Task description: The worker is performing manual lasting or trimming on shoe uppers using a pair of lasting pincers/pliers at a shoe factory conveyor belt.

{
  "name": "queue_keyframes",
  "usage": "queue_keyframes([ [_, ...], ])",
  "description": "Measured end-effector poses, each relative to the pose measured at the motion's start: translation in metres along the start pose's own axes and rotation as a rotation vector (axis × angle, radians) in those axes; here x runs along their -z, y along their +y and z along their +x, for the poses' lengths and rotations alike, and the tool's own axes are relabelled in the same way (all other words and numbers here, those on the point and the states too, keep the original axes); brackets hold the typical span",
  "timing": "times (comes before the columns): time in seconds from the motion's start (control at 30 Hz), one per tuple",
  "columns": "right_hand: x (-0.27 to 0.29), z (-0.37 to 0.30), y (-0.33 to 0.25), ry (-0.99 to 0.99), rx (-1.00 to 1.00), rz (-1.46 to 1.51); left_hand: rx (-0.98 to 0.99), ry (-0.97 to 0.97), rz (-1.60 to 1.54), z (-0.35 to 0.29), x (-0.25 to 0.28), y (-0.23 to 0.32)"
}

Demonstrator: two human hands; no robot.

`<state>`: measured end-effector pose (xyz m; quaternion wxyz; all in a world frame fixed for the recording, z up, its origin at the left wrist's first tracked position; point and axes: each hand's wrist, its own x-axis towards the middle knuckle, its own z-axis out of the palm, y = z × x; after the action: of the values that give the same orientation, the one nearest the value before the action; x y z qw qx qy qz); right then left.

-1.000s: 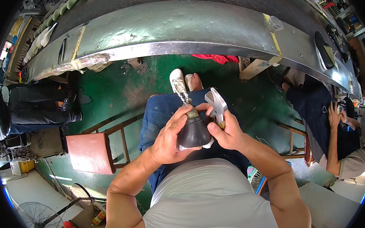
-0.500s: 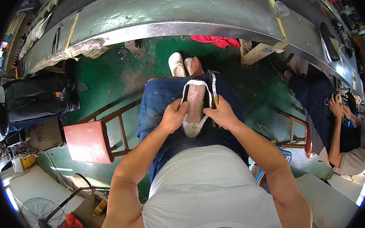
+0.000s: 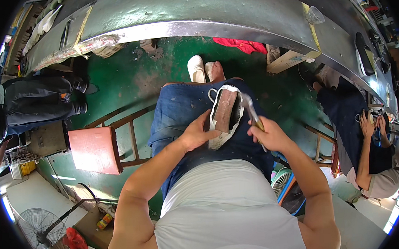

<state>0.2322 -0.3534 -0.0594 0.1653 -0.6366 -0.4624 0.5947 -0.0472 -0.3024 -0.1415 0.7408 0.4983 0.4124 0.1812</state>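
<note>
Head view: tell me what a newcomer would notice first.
The shoe comes first, underside up in the left hand, with the tool in the right hand at its right edge. Next come the pink stool at left and the red cloth by the bench.

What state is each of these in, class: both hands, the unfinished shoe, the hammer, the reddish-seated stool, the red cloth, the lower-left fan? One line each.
Left hand: closed on the shoe
Right hand: closed around the hammer's handle
Unfinished shoe: underside up, no outsole fitted
Hammer: held, head near the shoe's edge; contact unclear
Stool: upright
Red cloth: crumpled
Fan: running or stopped, cannot tell
</note>
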Motion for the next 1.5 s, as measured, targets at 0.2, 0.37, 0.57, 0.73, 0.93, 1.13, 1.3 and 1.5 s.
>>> queue_keyframes([
  [0.2, -0.006, -0.015, -0.018, -0.11, 0.258, -0.641, -0.051, 0.05, 0.12, 0.001, -0.017, -0.008],
  [0.37, -0.011, 0.0, -0.041, -0.07, 0.326, -0.99, -0.004, 0.039, 0.306, -0.003, -0.022, 0.006],
  [0.57, -0.007, 0.02, -0.101, -0.565, 0.082, -1.232, 0.036, -0.071, -0.542, 0.0, -0.018, -0.009],
  [0.73, -0.02, 0.024, -0.051, -0.35, 0.271, -0.924, 0.114, 0.088, -0.716, 0.004, -0.027, -0.007],
  [0.93, -0.065, 0.014, -0.002, -0.039, 0.369, -0.714, 0.06, 0.606, 0.02, 0.025, -0.024, -0.042],
  [1.13, -0.031, 0.017, -0.023, -0.095, 0.266, -0.829, -0.129, 0.612, 0.406, 0.025, -0.022, -0.041],
  [1.3, -0.028, 0.027, -0.028, 0.142, 0.271, -0.949, -0.298, 0.556, 0.493, 0.018, -0.029, -0.024],
  [1.5, -0.01, 0.029, 0.009, 0.089, 0.226, -0.862, -0.386, 0.325, 0.834, 0.014, -0.023, -0.009],
])
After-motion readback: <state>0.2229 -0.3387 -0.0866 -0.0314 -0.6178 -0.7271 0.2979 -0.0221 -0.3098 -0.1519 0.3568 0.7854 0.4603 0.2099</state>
